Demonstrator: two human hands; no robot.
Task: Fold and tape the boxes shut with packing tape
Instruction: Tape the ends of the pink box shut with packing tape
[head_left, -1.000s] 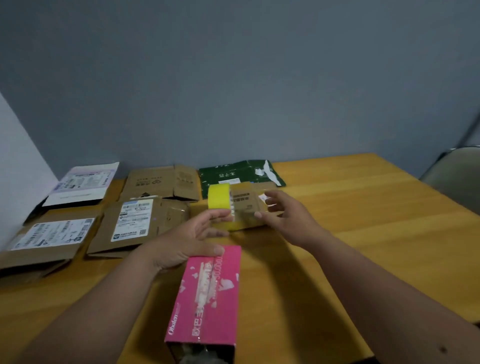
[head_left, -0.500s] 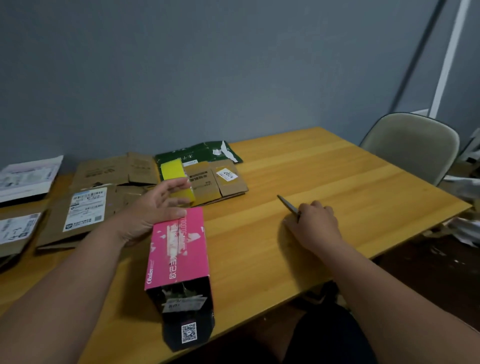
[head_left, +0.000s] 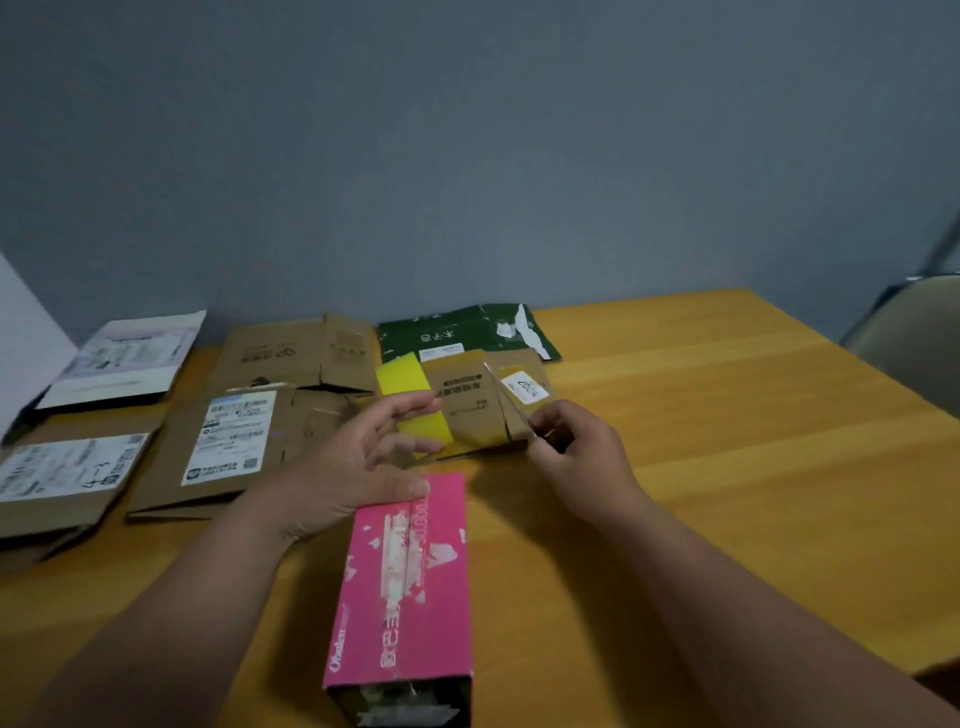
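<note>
While the left hand (head_left: 358, 462) lies spread, the right hand (head_left: 576, 457) pinches a blade (head_left: 511, 397) beside the pink box (head_left: 410, 587), seemingly marked "Obalen".

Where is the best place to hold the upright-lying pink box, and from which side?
Probably the pink box across its two long side walls, coming from above. It lies flat with its long axis pointing away, and its narrow width suits one hand; the left hand already rests at its far end.

Dim, soft overhead light casts faint shadows; motion blur smears everything (wide-angle edges bend noticeably).
</note>
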